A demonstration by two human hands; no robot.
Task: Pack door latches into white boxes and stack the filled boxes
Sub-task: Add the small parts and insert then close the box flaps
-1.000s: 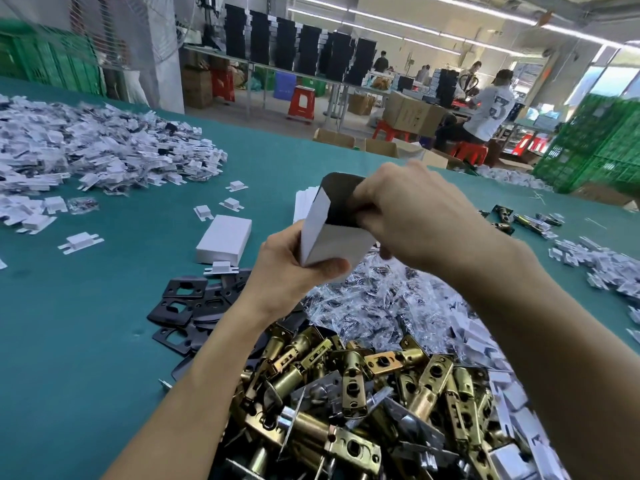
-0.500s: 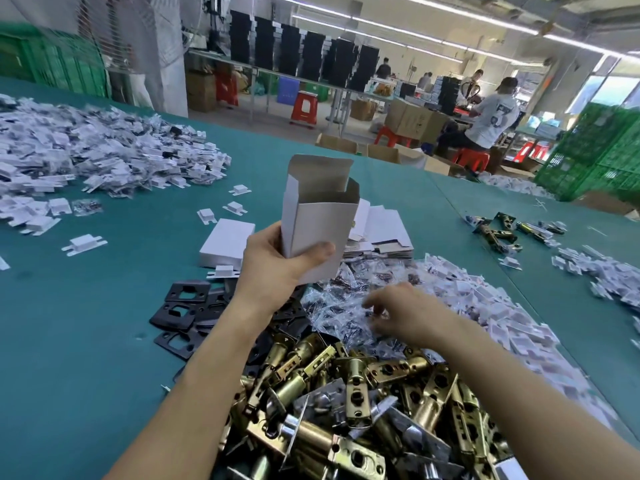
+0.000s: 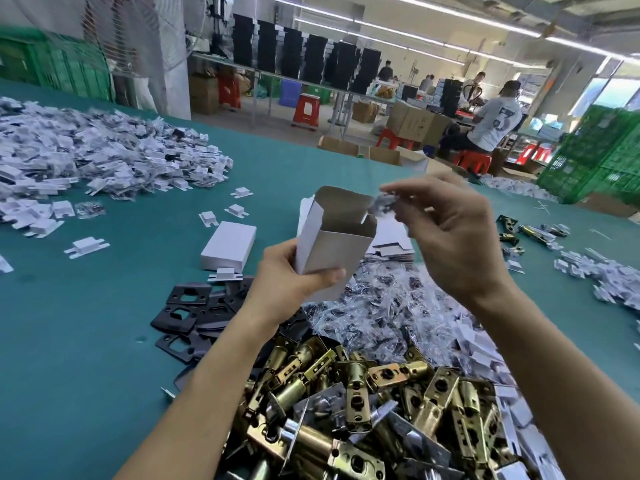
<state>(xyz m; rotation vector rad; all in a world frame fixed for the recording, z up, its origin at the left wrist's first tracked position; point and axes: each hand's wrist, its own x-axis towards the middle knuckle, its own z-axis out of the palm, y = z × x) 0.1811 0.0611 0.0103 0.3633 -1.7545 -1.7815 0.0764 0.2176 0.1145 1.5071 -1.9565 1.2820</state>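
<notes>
An open-topped white cardboard box [image 3: 332, 247] is held upright above a teal-covered bench [image 3: 86, 358] by the left hand [image 3: 287, 271]. Its fingers are curled behind the box and the thumb is pressed across the lower front face. The top flaps of the box are folded up and its grey inside is visible. Just above the right-hand edge of its mouth, a small clear plastic packet [image 3: 382, 202] is pinched between the thumb and forefinger of the right hand [image 3: 450, 233], with the other fingers loosely spread; the packet is blurred and its contents cannot be made out. Below both forearms, at the near edge, a heap of brass-coloured metal door latches [image 3: 346, 393] is piled. Flat black metal strike plates [image 3: 187, 306] are scattered to its left, and a mound of clear plastic packets [image 3: 381, 306] is spread behind it. A closed white box [image 3: 228, 245] is laid flat on the bench to the left of the held box, and flat white box blanks [image 3: 391, 237] are stacked behind it to the right. A wide drift of white card pieces [image 3: 86, 154] is spread over the far left of the bench. In the background, a seated person in a white shirt [image 3: 495, 123] is seen from behind, with green plastic crates [image 3: 602, 157] stacked at the right.
</notes>
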